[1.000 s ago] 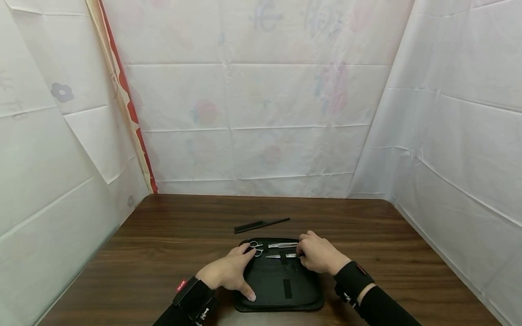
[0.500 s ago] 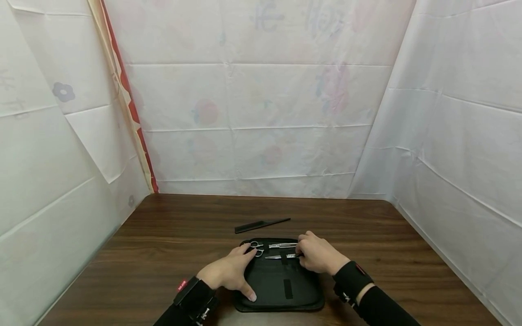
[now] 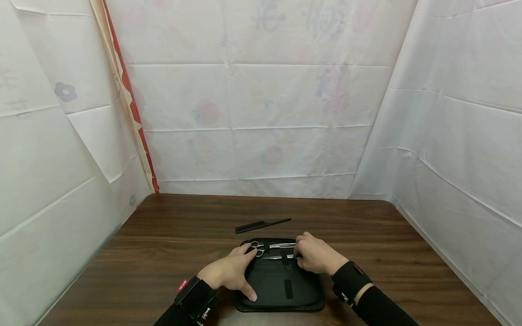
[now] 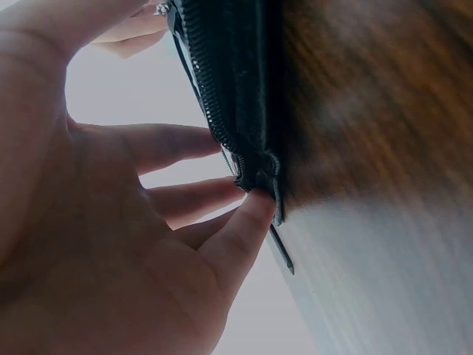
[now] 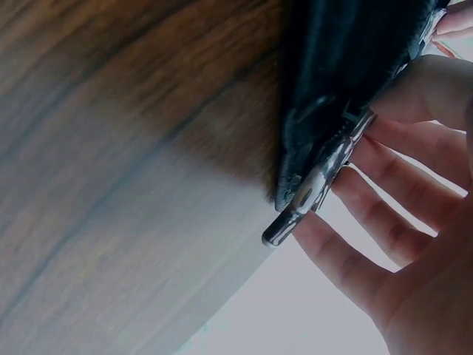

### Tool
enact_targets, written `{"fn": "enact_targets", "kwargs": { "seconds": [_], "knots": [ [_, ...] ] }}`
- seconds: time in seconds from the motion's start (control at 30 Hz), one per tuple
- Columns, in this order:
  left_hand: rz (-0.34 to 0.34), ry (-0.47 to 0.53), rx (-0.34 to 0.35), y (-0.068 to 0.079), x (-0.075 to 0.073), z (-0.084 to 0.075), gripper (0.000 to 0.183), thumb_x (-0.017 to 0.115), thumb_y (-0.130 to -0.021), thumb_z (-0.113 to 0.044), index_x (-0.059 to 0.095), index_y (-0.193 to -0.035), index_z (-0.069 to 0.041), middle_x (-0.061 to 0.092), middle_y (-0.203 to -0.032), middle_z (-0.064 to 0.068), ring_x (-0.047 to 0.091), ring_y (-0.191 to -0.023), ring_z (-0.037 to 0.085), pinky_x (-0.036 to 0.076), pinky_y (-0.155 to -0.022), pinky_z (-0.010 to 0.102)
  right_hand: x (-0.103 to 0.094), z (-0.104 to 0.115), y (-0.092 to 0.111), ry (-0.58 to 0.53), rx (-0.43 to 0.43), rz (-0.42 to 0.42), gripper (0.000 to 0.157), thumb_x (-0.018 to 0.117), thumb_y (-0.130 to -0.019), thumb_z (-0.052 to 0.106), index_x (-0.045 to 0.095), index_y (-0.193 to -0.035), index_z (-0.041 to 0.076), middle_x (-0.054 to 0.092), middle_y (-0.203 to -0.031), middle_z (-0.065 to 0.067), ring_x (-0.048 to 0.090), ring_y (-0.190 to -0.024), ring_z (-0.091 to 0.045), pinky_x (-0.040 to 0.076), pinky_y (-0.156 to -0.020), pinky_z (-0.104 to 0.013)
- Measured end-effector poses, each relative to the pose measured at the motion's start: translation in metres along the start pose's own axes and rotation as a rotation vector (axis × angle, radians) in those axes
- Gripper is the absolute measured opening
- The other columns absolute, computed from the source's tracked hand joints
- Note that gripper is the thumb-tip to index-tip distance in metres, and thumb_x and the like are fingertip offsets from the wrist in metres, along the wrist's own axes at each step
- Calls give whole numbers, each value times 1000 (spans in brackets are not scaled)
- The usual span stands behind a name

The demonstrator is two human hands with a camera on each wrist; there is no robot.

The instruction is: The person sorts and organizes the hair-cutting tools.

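Observation:
A black zip case (image 3: 267, 285) lies open-faced on the table. My left hand (image 3: 230, 269) rests over its left side, fingers spread; the left wrist view has fingertips against the zippered edge (image 4: 214, 96). One pair of scissors (image 3: 281, 246) lies along the far side, finger rings (image 3: 259, 253) beside my left fingertips. Nearer to me, the blades of a second pair of scissors (image 3: 272, 258) point left and pass under a black strap (image 3: 284, 259). Its handles are covered by my right hand (image 3: 318, 256), which grips them; a shiny handle (image 5: 318, 185) shows in the right wrist view.
Behind the case lies a black tail comb (image 3: 261, 225). A second strap (image 3: 288, 289) sits lower on the case. White sheets (image 3: 253, 154) enclose the brown wooden table (image 3: 179, 235) at the back and both sides.
My right hand has shifted slightly left, and the nearer scissors have slid left with it, farther through the strap. The left hand has stayed in place.

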State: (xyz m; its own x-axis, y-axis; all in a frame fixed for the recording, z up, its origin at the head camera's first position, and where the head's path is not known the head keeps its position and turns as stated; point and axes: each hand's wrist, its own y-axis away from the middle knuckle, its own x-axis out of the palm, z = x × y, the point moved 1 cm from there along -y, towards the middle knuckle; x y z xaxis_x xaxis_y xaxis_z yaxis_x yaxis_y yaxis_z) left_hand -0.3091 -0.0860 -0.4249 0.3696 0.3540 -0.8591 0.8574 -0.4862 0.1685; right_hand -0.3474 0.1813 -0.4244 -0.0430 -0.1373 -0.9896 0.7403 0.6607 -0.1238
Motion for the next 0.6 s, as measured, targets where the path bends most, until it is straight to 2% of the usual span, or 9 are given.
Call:
{"fn": "enact_targets", "kwargs": {
  "seconds": [0.37,0.6],
  "knots": [
    [8,-2,-4,-2,0,1,113,97,-64,-41,40,-155,-4,23,-165,19,23,-150,41,34,-112,61,1,3,-2,-9,-2,-22,11,72,-86,4,79,-89,12,58,-89,3,46,-80,-14,48,-69,-30],
    [8,-7,8,-2,1,1,114,97,-64,-41,40,-155,-3,22,-164,20,23,-150,43,34,-112,61,3,3,-2,-4,-39,-55,14,71,-86,1,78,-85,12,57,-85,3,42,-76,-13,44,-68,-29]
  ]
}}
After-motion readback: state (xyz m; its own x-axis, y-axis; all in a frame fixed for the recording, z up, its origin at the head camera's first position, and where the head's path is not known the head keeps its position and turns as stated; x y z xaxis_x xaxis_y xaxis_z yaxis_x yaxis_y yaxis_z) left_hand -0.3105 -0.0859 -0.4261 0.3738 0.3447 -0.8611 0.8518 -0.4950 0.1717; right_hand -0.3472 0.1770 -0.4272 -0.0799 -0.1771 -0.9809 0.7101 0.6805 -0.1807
